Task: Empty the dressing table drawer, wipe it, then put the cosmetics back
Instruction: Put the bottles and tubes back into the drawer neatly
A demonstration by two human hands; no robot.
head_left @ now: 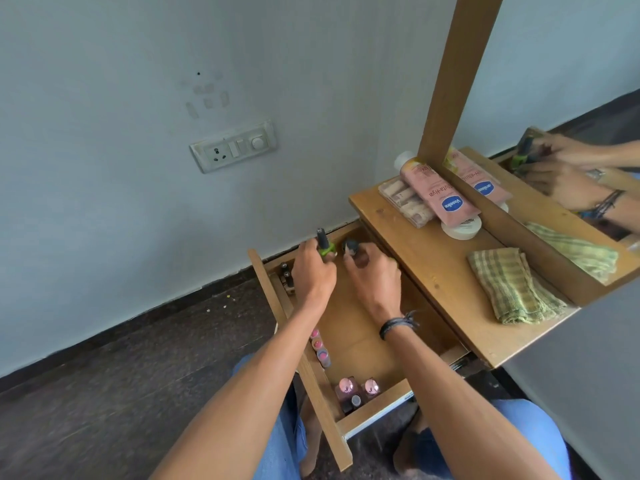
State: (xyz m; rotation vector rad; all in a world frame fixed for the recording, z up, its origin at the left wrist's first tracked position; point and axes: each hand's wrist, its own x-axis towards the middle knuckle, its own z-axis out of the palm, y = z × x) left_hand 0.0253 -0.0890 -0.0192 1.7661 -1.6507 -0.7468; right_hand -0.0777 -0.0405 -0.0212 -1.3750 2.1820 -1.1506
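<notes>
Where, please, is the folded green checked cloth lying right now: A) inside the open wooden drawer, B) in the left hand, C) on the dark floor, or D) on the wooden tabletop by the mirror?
D: the folded green checked cloth lies on the wooden tabletop, close to the mirror frame.

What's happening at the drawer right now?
A person sits at the open drawer. The left hand grips a green nail polish bottle, the right hand a dark-capped bottle, both at the drawer's far end. More small bottles stand in it; the checked cloth lies on the tabletop. Emptying or refilling: cannot tell.
</notes>
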